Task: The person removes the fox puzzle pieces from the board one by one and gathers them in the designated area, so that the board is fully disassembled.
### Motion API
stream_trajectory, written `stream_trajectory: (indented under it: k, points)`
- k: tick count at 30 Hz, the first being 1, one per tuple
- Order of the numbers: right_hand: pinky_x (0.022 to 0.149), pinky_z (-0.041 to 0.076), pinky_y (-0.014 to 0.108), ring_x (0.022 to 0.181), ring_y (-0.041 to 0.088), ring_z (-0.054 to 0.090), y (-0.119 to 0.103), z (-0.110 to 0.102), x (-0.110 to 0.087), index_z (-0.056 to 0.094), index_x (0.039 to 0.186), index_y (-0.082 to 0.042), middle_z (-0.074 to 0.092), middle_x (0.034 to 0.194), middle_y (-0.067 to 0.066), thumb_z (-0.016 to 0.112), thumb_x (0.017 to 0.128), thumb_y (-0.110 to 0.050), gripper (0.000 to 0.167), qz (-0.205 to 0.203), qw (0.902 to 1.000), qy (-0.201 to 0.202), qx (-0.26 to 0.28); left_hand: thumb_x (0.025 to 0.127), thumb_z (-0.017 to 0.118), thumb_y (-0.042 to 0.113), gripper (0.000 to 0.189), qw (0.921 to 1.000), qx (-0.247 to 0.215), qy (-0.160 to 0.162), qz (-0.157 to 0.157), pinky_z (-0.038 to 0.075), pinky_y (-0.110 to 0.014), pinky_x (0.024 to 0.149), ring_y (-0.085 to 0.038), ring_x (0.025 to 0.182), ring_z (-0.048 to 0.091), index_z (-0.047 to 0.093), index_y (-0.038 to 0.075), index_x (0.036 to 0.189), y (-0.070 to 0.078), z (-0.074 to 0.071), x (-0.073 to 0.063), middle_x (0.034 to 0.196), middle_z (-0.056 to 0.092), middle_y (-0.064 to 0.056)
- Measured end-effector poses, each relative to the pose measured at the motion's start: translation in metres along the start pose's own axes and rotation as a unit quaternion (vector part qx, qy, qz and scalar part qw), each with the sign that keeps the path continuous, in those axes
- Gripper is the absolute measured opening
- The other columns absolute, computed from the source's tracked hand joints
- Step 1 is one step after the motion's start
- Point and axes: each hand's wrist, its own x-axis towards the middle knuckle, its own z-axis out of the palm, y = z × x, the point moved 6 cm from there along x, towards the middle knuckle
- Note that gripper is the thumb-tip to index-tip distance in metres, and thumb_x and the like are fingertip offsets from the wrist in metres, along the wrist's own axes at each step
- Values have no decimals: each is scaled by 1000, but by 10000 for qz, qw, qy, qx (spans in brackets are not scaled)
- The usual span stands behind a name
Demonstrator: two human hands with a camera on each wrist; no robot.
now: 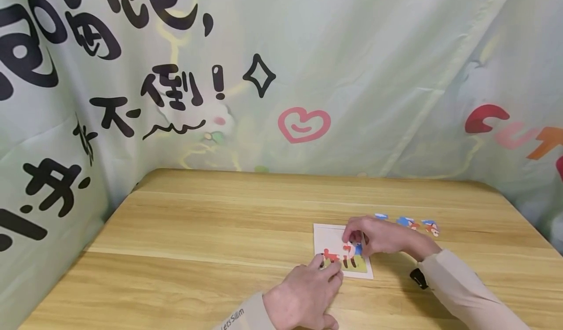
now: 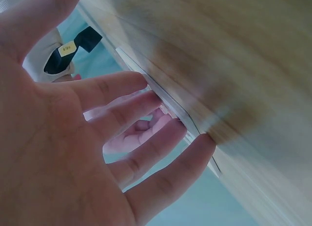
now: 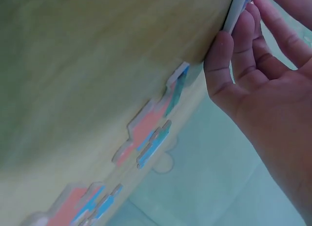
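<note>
Apparently placing a blue-and-white jigsaw piece [image 1: 358, 249], pinched in the fingers of the right hand [image 1: 383, 234], on a white rectangular board [image 1: 327, 236] on the wood-grain desk [image 1: 198, 232]; touching the board's near side with the spread fingers of the left hand [image 1: 303, 291]. Next, probably align and press flat.

The head camera peers forward and down from above and behind the left hand [image 1: 303, 291] and right hand [image 1: 382, 234] — far enough back for most of the surface [image 1: 198, 232]. Each wrist camera sits close on its palm side, tilted, facing along the fingers. Head and right wrist share the loose pieces [image 3: 146, 122] beyond the right hand.
</note>
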Motion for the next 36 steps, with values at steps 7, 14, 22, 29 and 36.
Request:
stream_trajectory:
  k: [7,14,22,29,36]
  points:
    - [67,48,26,77,11,49,-1,0,1,62,102,-6,55,89,-3,73,72,16,38,96,10000,-3,24,85,58,77,85,10000,27,-46,-18,51,-18,76,-12,125,39,48,25,151,0,0,1,154,37,12]
    - [62,44,24,72,9,46,-4,1,1,58,97,-10,52,81,-5,71,72,21,42,37,10000,19,71,85,59,77,84,10000,24,-36,-52,51,-19,74,-12,124,39,48,25,151,0,0,0,154,37,13]
    - [57,35,22,66,5,39,-7,1,0,53,91,-11,43,73,-7,67,69,23,43,-75,9998,136,-150,85,60,76,84,10000,-24,3,-30,51,-18,77,-12,125,40,48,24,151,0,-1,0,155,37,12]
    - [55,33,21,63,3,36,-7,0,-2,49,88,-12,41,71,-7,64,70,22,41,-183,9996,189,-110,84,60,76,85,10000,-12,38,-34,50,-18,74,-11,123,40,49,24,150,0,-1,-1,154,38,12]
    - [59,42,23,69,5,45,-5,-4,-5,61,95,-10,51,77,-7,62,82,19,32,-489,9983,282,176,85,60,76,84,10000,-51,-27,-29,50,-18,76,-11,125,39,48,25,151,0,-1,0,155,36,12]
